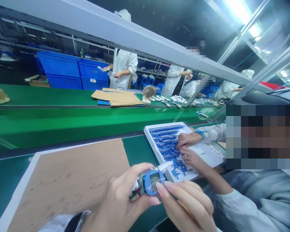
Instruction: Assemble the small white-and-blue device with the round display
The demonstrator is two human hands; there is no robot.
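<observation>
A small device with a blue plastic frame is held at the bottom centre of the view, with a clear panel set inside the frame. It is gripped narrowly between the left hand and the right hand: its left side is wrapped by the left fingers, and its right edge is met by the right fingertips. Coloured wiring is seen at the device's left side, but it is partly covered by the left hand and its connections cannot be made out. The left wrist is cut off by the lower edge of the frame.

At 10 o'clock from the hands, a brown cardboard sheet lies on a green conveyor belt. At 1 o'clock, rows of blue parts in a white tray are touched by a co-worker's upper hand and lower hand. Much of the co-worker is hidden behind a pixelated block. Blue crates are seen farther off at 11 o'clock.
</observation>
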